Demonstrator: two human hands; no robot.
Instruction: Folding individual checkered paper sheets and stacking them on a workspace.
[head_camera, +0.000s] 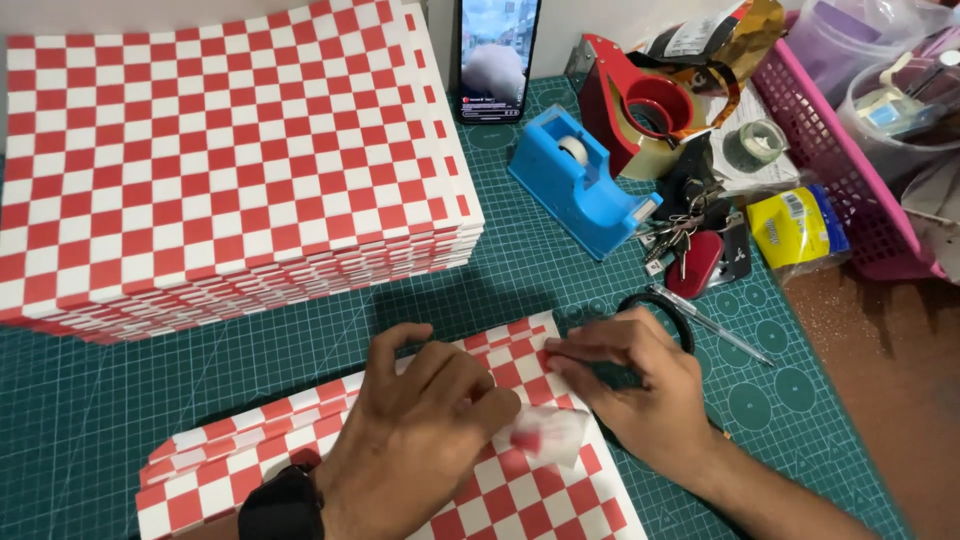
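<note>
Fingers of your left hand (425, 420) curl closed, pinching a small clear tape piece (550, 435) onto the folded red-and-white checkered paper sheet (500, 500) near you; your right hand (635, 385) presses its fingertips flat on the fold. Smooth firmly, keeping edges aligned.

This looks like a small craft or packing desk at home. A green cutting mat (520, 270) with grid lines covers the table, and a tall stack of red and white checked paper sheets (230, 160) lies on it. Beside it are a blue tape dispenser (580, 185), a red tape gun (640, 110), keys (690, 240), a propped phone (497, 55) and a pink basket (840, 170) of supplies.
</note>
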